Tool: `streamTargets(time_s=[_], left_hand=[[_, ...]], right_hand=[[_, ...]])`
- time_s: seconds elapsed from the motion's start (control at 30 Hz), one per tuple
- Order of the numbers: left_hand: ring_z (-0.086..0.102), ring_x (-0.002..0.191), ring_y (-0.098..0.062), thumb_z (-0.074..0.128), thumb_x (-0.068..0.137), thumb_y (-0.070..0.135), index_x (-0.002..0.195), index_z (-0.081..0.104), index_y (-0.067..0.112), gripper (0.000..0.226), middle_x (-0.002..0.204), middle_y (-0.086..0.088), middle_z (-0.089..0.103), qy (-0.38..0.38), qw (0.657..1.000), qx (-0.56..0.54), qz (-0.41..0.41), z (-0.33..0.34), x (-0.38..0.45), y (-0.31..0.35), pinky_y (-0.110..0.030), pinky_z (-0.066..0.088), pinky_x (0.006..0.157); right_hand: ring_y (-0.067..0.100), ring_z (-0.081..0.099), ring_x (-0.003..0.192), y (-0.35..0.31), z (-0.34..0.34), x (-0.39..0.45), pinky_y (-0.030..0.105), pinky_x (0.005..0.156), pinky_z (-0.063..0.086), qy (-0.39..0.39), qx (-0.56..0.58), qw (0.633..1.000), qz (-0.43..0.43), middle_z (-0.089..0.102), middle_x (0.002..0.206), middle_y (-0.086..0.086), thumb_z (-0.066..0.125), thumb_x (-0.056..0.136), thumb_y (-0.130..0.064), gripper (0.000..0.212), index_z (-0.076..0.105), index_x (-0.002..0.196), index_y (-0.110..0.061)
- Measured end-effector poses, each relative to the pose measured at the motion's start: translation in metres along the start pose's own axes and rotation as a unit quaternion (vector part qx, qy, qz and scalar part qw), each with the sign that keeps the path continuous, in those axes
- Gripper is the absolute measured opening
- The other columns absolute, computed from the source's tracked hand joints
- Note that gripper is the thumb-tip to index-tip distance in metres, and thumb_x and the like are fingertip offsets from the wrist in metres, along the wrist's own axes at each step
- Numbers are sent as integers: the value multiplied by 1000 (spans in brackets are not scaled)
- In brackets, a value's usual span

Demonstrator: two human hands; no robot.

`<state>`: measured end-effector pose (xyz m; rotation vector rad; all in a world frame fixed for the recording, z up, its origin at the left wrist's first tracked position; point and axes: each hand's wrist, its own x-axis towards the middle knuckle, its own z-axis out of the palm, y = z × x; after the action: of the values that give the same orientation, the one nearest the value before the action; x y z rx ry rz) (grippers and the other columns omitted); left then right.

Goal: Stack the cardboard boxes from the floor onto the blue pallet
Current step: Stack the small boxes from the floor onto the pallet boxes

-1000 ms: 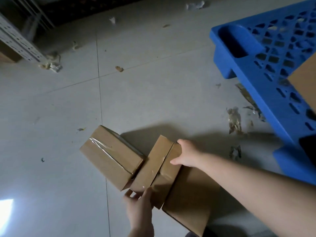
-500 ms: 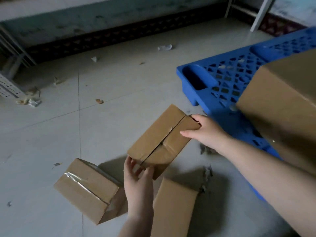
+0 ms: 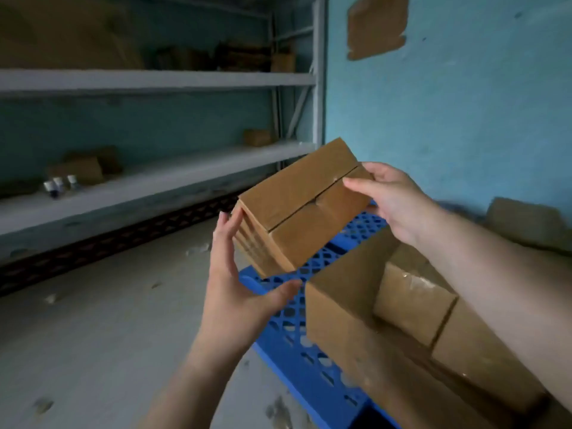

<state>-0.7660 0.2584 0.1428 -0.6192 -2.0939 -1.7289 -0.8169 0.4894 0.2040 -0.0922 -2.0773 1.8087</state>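
A pale blue wall [image 3: 448, 113] and grey metal shelving [image 3: 161, 78] stand behind the blue pallet [image 3: 312, 363], which lies on the dusty floor [image 3: 93, 335]. We carry 1 small cardboard box [image 3: 297, 209] in the air above the pallet's near corner, tilted, its split top seam facing us. Our left hand [image 3: 235, 292] cups the lower left end, fingers up against the side and thumb under the bottom corner; our right hand [image 3: 393, 202] clamps the far upper end. So the grip of both hands is closed on that box, 1 hand at each end, which we judge keeps it steady while we line it up with the stack.

On the pallet we count 1 large cardboard box [image 3: 349, 320] and, resting on it, 2 smaller boxes [image 3: 414, 301] side by side, partly hidden by our right forearm. Another brown box [image 3: 523, 221] sits blurred by the wall. On the lower shelf we count 3 small bottles [image 3: 58, 185] and some dim cartons we cannot count. The carried box probably belongs beside the 2 smaller ones.
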Motion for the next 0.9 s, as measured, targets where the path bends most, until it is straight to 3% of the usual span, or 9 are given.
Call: streamTargets(time_s=[0.1, 0.2, 0.33, 0.4, 0.5, 0.6, 0.7, 0.8, 0.9], left_hand=[[26, 132, 11, 85, 54, 5, 135, 23, 43, 108, 146, 16, 28, -8, 998, -4, 66, 48, 31, 15, 3, 24, 97], [22, 133, 0, 89, 48, 15, 143, 11, 34, 124, 142, 13, 22, 11, 997, 32, 76, 98, 52, 27, -18, 21, 106], [22, 116, 2, 84, 43, 36, 139, 11, 38, 121, 133, 11, 23, -9, 999, 5, 48, 160, 75, 38, -24, 23, 97], [27, 114, -4, 82, 41, 42, 135, 18, 35, 114, 124, 10, 28, -24, 999, -15, 43, 188, 84, 43, -23, 27, 94], [39, 117, -18, 76, 48, 39, 127, 29, 25, 93, 121, 3, 39, -36, 999, -2, 34, 236, 100, 52, -28, 36, 86], [38, 121, -30, 65, 68, 24, 130, 30, 20, 71, 131, -8, 41, -83, 995, 51, -15, 283, 115, 51, -40, 40, 94], [31, 128, -35, 58, 74, 22, 141, 20, 27, 78, 143, -9, 29, -121, 988, 63, -75, 304, 127, 30, -45, 33, 103], [41, 125, -33, 55, 64, 28, 142, 28, 32, 83, 142, -10, 34, -154, 975, -39, -157, 306, 139, 9, -46, 37, 105], [54, 116, -30, 54, 76, 20, 130, 47, 27, 55, 133, -13, 51, -185, 954, -138, -191, 312, 147, 2, -48, 45, 100]], right_hand=[[14, 59, 109, -18, -46, 13, 37, 94, 48, 56, -10, 998, -11, 59, 126, -1, 74, 74, -28, 48, 58, 120, -23], [18, 54, 115, -22, -85, 21, 41, 101, 42, 100, -22, 995, -9, 54, 132, 0, 73, 74, -29, 58, 52, 128, -20], [4, 56, 87, -21, -126, 30, 18, 64, 42, 166, -22, 986, -21, 56, 116, -6, 74, 75, -29, 64, 43, 131, -22], [10, 55, 89, -15, -140, 35, 21, 60, 42, 202, -9, 979, -6, 51, 119, -3, 73, 75, -27, 75, 32, 137, -27], [23, 58, 106, 2, -147, 41, 41, 88, 50, 203, 11, 979, 20, 54, 127, 5, 74, 73, -20, 83, 25, 140, -26], [20, 56, 106, 22, -147, 43, 27, 86, 47, 166, -91, 981, 41, 54, 129, 5, 67, 73, -12, 65, 42, 132, -24], [20, 48, 116, 39, -149, 48, 20, 81, 36, 189, -231, 954, 32, 43, 139, 0, 60, 76, -12, 61, 44, 134, -23], [23, 48, 115, 47, -153, 55, 21, 81, 33, 239, -278, 930, -7, 40, 134, -1, 55, 78, -13, 47, 52, 124, -24], [31, 45, 114, 55, -158, 59, 29, 83, 39, 285, -284, 915, 15, 38, 126, 6, 58, 78, -21, 40, 48, 116, -30]])
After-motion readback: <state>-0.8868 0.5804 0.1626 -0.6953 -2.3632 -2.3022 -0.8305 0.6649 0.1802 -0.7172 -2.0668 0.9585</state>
